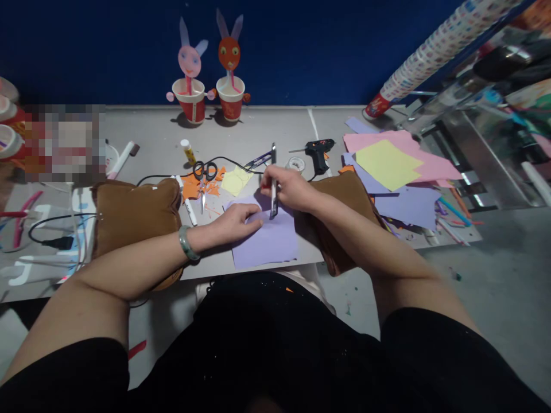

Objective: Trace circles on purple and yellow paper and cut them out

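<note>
A sheet of purple paper (269,244) lies at the table's front edge. My left hand (239,222) rests flat on its left part, with the thumb apart from the fingers. My right hand (286,186) is closed around a slim silver-and-black pen-shaped tool (274,198), held nearly upright with its lower end at the paper. Whether its tip touches the sheet I cannot tell. Just beyond the hands are a yellow paper piece (236,181), a dark slender tool (259,160) and black-handled scissors (205,172) among orange paper scraps (191,186).
Brown cushions (136,215) (344,198) flank the paper. A black glue gun (319,154) and a tape roll (295,164) lie behind, with coloured sheets (387,163) at right. Two paper-cup rabbit figures (193,106) (231,103) stand by the blue wall. A black cord (161,176) crosses the table.
</note>
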`<state>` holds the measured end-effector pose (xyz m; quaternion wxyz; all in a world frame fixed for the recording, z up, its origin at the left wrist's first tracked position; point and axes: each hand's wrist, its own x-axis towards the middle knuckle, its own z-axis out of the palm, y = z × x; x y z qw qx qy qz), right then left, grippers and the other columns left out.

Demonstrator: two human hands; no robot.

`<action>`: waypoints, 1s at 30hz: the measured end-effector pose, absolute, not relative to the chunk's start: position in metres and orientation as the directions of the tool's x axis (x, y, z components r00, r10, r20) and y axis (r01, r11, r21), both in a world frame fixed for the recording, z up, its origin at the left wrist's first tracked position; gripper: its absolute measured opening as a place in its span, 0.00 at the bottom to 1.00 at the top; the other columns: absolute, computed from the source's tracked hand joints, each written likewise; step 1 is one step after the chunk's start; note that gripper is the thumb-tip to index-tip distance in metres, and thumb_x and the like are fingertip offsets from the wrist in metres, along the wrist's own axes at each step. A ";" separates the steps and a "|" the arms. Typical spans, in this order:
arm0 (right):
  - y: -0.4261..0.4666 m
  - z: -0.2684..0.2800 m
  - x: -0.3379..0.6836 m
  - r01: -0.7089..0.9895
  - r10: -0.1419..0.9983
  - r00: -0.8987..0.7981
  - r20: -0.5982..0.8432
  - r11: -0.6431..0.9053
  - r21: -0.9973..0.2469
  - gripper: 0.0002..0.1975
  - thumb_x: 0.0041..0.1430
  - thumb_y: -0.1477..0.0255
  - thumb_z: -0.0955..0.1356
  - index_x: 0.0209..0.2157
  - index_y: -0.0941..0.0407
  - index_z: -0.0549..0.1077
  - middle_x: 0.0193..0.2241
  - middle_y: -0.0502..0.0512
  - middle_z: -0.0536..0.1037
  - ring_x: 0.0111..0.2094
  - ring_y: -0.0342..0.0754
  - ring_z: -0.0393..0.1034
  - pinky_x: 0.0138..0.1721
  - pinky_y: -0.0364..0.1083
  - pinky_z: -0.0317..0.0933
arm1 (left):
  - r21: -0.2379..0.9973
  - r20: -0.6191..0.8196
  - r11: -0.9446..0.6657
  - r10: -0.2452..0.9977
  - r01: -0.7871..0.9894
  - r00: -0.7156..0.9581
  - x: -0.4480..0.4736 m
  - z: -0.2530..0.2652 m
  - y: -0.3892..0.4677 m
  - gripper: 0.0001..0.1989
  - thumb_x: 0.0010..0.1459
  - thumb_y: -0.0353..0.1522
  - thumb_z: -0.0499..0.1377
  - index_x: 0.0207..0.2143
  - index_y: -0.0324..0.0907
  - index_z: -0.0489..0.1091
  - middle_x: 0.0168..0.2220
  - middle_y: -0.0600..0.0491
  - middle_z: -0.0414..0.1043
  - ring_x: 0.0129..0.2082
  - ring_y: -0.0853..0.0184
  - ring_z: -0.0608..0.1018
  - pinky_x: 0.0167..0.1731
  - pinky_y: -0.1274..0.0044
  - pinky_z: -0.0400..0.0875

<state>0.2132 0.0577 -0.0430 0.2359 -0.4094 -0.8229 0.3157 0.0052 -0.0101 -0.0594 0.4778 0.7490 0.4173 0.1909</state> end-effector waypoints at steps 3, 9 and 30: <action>0.063 -0.037 0.226 0.459 0.894 -0.386 0.229 0.401 -0.793 0.12 0.57 0.65 0.74 0.34 0.52 0.68 0.33 0.51 0.78 0.32 0.48 0.72 0.35 0.50 0.67 | 0.844 -0.037 -0.227 0.879 0.486 0.475 0.002 -0.057 -0.006 0.07 0.59 0.34 0.56 0.29 0.41 0.69 0.26 0.56 0.68 0.27 0.70 0.67 0.29 0.74 0.60; 0.071 -0.036 0.239 0.288 0.916 -0.254 0.309 0.377 -0.880 0.21 0.52 0.54 0.78 0.38 0.49 0.70 0.33 0.51 0.79 0.36 0.51 0.76 0.38 0.54 0.73 | 0.762 -0.009 -0.259 0.912 0.593 0.410 -0.003 -0.057 0.000 0.16 0.58 0.31 0.59 0.49 0.40 0.75 0.36 0.50 0.78 0.33 0.66 0.75 0.37 0.72 0.69; 0.073 -0.060 0.245 0.305 0.939 -0.294 0.181 0.272 -0.913 0.21 0.54 0.53 0.76 0.37 0.50 0.69 0.33 0.52 0.79 0.35 0.52 0.77 0.40 0.57 0.75 | 0.683 0.155 -0.442 0.865 0.581 0.477 -0.008 -0.070 -0.001 0.22 0.60 0.27 0.58 0.58 0.40 0.66 0.53 0.44 0.74 0.46 0.63 0.78 0.47 0.69 0.76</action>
